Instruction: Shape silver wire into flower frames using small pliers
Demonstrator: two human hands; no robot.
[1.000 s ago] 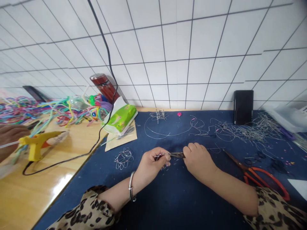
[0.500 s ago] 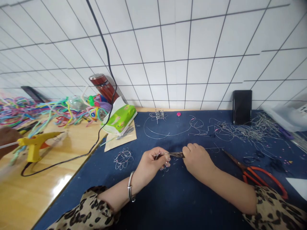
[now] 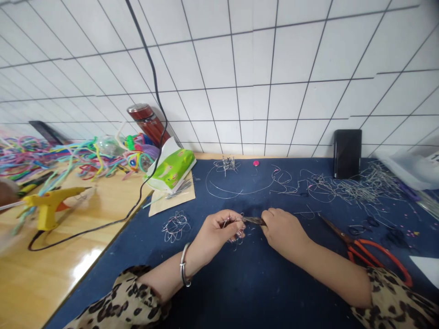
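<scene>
Between thumb and fingers, my left hand [image 3: 219, 230] pinches a small piece of looped silvery wirework [image 3: 239, 234], partly hidden by the fingers. My right hand [image 3: 283, 228] is closed round the handles of a pair of pliers [image 3: 253, 220], whose narrow jaws point left and reach the wirework's upper edge. Whether the jaws grip a wire is too small to tell. A second wire piece of flower-like loops [image 3: 176, 226] lies on the blue mat [image 3: 219, 292] left of my left hand. Orange-handled scissors [image 3: 373, 251] lie to the right of my right hand.
A heap of loose wire [image 3: 370, 185] lies at the back right, by a black upright device [image 3: 347, 154]. Leftward are a green tissue pack [image 3: 174, 169], a red flask [image 3: 149, 123], a yellow glue gun [image 3: 50, 205] with its black cord [image 3: 140, 196], and a co-worker's blurred hand [image 3: 7, 192].
Both hands stay nearly in place, still holding the wirework and pliers. At the far left, the co-worker's hand and glue gun have shifted slightly leftward.
</scene>
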